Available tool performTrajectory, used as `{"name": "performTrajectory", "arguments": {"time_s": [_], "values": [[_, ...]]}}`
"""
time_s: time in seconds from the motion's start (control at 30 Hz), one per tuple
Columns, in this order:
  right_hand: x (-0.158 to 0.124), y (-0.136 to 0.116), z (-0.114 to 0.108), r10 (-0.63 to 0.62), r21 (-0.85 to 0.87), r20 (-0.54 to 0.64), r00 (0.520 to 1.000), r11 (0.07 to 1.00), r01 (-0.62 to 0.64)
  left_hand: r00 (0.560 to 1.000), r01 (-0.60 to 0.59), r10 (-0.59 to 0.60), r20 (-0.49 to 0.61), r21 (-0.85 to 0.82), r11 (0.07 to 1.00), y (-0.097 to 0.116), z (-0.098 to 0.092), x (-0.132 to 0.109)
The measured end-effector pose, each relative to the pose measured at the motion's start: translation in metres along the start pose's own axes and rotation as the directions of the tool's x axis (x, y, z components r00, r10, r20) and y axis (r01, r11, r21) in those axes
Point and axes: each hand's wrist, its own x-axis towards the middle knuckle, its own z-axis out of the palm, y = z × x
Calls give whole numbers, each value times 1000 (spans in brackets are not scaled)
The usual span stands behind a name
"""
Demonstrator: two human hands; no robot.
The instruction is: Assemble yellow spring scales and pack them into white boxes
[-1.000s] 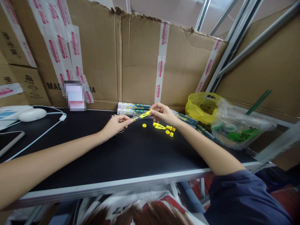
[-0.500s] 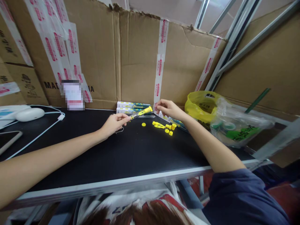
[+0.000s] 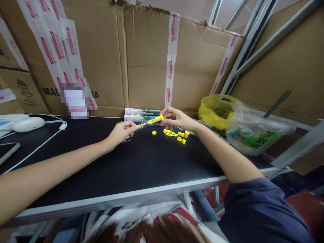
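Observation:
My left hand [image 3: 121, 132] pinches the clear shaft end of a small yellow-handled screwdriver [image 3: 151, 122], held just above the black table [image 3: 106, 168]. At the tool's yellow handle end, the fingers of my right hand [image 3: 174, 118] are closed on it. Just below my right hand, several small yellow parts [image 3: 177, 135] lie loose on the table, and one yellow ring [image 3: 153, 132] lies apart to their left.
Stacked flat product boxes [image 3: 138, 114] lie against the cardboard wall behind the hands. A yellow bag [image 3: 215, 109] and a clear plastic bag [image 3: 253, 133] sit at the right. A white device [image 3: 25, 123] with a cable and a tablet edge [image 3: 7, 152] are at the left.
My right hand let go of the screwdriver and drew back toward the boxes, then came back to its yellow end. My left hand kept hold throughout.

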Motion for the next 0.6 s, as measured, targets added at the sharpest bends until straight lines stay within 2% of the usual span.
{"name": "performTrajectory", "arguments": {"time_s": [0.27, 0.47, 0.6], "values": [[4, 10, 13, -16, 44, -41, 999, 999, 17, 996, 33, -39, -83, -74, 997, -3, -4, 1], [5, 10, 15, -5, 66, -30, 1000, 998, 7, 994, 18, -30, -105, -112, 994, 0, -5, 0], [6, 11, 16, -8, 93, -39, 999, 996, 11, 992, 54, -72, -99, -173, 983, 2, -5, 0]]}}
